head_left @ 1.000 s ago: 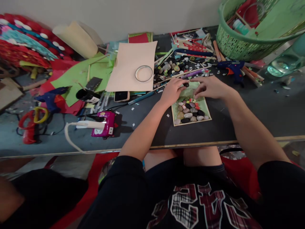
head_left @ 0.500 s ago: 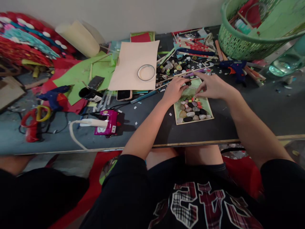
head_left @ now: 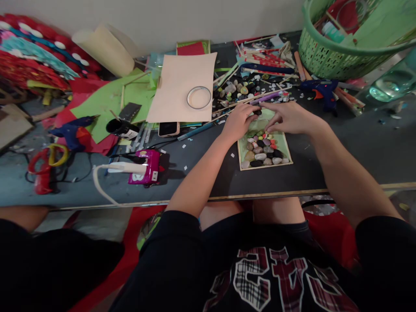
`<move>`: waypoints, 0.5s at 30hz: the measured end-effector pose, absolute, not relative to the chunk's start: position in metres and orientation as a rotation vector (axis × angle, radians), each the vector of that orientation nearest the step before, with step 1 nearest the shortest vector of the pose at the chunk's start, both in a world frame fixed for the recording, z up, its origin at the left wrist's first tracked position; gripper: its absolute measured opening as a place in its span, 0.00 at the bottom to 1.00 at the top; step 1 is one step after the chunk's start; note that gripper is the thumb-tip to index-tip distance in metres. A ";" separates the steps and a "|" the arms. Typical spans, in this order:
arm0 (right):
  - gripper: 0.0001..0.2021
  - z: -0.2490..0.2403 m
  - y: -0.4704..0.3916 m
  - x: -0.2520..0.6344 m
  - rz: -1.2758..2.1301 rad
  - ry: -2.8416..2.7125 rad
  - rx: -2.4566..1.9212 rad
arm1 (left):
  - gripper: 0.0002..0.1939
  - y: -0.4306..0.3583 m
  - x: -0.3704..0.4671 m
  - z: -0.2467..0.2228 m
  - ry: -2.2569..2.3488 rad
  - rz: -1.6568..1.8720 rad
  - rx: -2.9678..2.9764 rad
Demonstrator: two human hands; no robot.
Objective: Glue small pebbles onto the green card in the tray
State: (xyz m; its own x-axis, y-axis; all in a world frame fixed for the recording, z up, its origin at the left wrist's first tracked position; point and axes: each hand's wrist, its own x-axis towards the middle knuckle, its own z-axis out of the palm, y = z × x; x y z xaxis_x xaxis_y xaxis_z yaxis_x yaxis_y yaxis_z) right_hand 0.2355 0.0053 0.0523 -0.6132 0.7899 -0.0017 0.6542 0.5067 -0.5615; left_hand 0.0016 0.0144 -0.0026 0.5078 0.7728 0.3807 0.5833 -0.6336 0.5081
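A framed pale green panel (head_left: 287,149) lies near the table's front edge, its lower half covered with pebbles (head_left: 260,156) in black, white, brown and grey. Smaller yellow and red stones sit above these. Bent over the panel's upper left, my left hand (head_left: 239,122) has its thumb and forefinger closed about a dark pebble (head_left: 258,112) near the top edge. My right hand (head_left: 290,118) reaches in from the right; its forefinger and thumb are spread apart over the panel, with no object visible between them. The other right fingers are partly hidden.
Loose pebbles (head_left: 242,89) and sticks lie behind the panel. A blue glue gun (head_left: 321,89) and green basket (head_left: 338,56) stand right. Leftward are a cream sheet with a tape ring (head_left: 199,98), a phone (head_left: 169,129), a purple power adapter (head_left: 144,167) and scissors (head_left: 43,167).
Both hands stay over the panel almost unmoved. My right thumb and fingers have shifted very slightly. The camera view has drifted a little.
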 end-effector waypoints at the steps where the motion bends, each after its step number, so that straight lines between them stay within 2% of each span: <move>1: 0.45 0.053 0.004 0.235 0.758 -2.506 -1.223 | 0.20 0.015 0.002 -0.003 1.132 0.850 2.439; 10: 0.51 0.066 0.003 0.234 0.875 -2.579 -1.323 | 0.17 0.017 0.003 -0.002 1.122 0.710 2.445; 15: 0.55 0.064 0.002 0.235 0.795 -2.598 -1.317 | 0.16 0.020 0.003 -0.004 1.109 0.715 2.445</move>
